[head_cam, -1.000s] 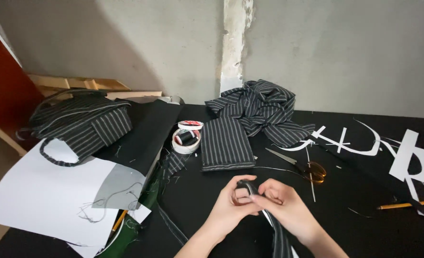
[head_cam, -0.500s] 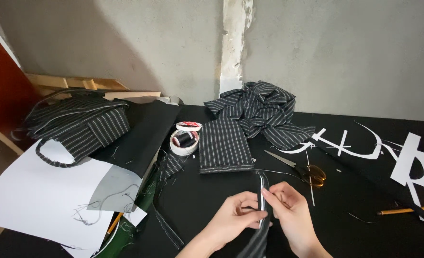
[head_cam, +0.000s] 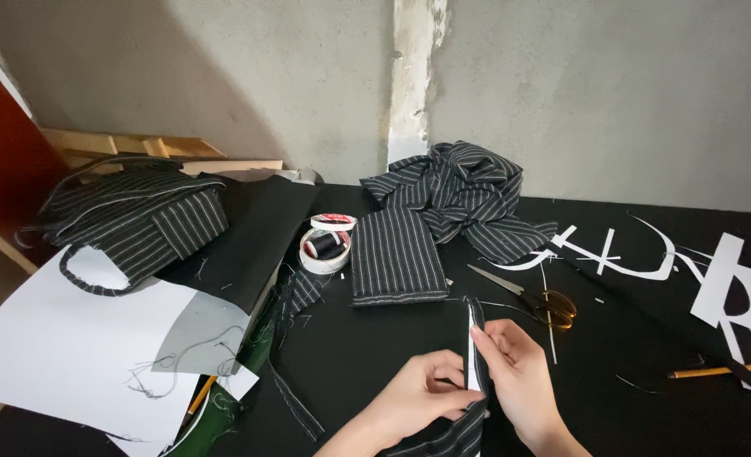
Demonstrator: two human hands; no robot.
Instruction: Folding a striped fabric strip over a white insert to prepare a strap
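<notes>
Near the front edge of the black table (head_cam: 375, 347), the left hand (head_cam: 422, 398) and the right hand (head_cam: 515, 372) hold a narrow striped fabric strip (head_cam: 474, 355) upright between them. The fingers of both hands are pressed together, pinching the strip from opposite sides along its white inner face. Scissors (head_cam: 532, 294) with orange handles lie just beyond the right hand, a folded striped fabric piece (head_cam: 395, 256) lies toward the table's middle, and a yellow pencil (head_cam: 718, 370) lies near the right edge.

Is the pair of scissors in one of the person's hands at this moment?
No, the scissors lie on the black table beyond the right hand, while both hands hold a striped fabric strip.
</notes>
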